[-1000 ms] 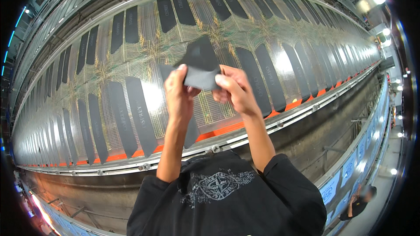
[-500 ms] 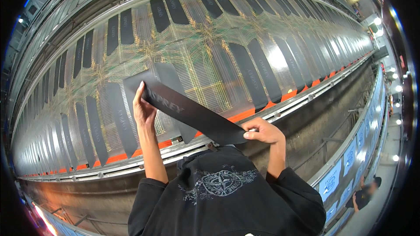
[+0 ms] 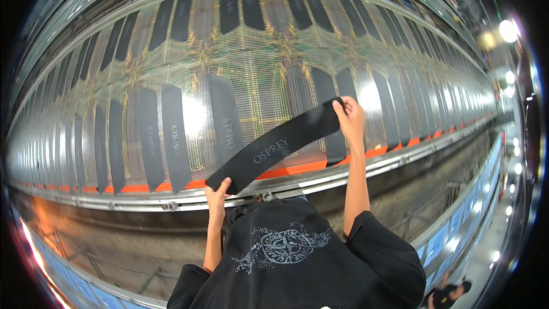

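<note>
Between my hands stretches a long black strip (image 3: 297, 133) of thin, flexible material with pale lettering, slanting up to the right above the table's near edge. My left hand (image 3: 215, 199) pinches its lower left end, thumb on top. At the upper right end, my right hand (image 3: 350, 121) grips the corner between thumb and fingers. Just beyond my left hand, a similar dark strip (image 3: 225, 109) lies flat on the table. The held strip partly covers other dark strips (image 3: 324, 86) near my right hand.
A long, shiny table (image 3: 263, 109) with yellow and green lines carries two rows of dark strips. An orange band (image 3: 140, 189) and a metal rail (image 3: 108, 202) run along its near edge. Behind me is another table with blue panels (image 3: 440, 240); a person (image 3: 449, 296) is at lower right.
The strip's slant has reversed: my left hand has come down toward the near edge, and my right hand has risen over the table. The view has turned slightly.
</note>
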Tool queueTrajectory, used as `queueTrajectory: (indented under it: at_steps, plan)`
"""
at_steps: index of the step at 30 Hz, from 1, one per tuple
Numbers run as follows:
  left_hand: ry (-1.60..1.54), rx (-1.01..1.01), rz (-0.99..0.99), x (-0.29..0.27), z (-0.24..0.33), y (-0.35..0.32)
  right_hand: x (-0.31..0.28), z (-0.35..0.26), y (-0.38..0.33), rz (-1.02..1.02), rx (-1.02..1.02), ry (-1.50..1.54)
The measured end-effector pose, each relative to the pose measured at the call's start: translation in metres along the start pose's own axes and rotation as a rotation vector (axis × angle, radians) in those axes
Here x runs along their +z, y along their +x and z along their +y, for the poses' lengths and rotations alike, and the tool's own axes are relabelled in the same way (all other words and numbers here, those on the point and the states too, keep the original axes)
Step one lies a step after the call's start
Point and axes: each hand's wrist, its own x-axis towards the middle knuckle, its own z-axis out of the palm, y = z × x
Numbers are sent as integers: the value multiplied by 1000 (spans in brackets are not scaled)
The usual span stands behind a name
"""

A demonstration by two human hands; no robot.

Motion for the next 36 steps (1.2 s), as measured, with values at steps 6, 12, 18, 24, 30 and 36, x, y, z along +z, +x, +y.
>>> queueTrajectory:
  at_steps: [6,12,18,24,30,36]
  plan:
    - [-208,-252,36,72,-47,-28,116,51,152,-331,-110,-249]
    - [-513,-381,195,157,-107,-1,181,48,172,-248,-485,-88]
    - [-361,-752,-185,168,-109,-17,87,-148,65,-908,-365,333]
    - [-78,-488,-400,177,-92,-21,-24,-299,-32,-1048,-538,1580]
    - [-160,-417,-247,157,-68,-61,-39,-348,-115,-986,-364,1795]
    - [-224,-399,-214,125,-86,-87,-9,-349,-160,-1148,-834,1785]
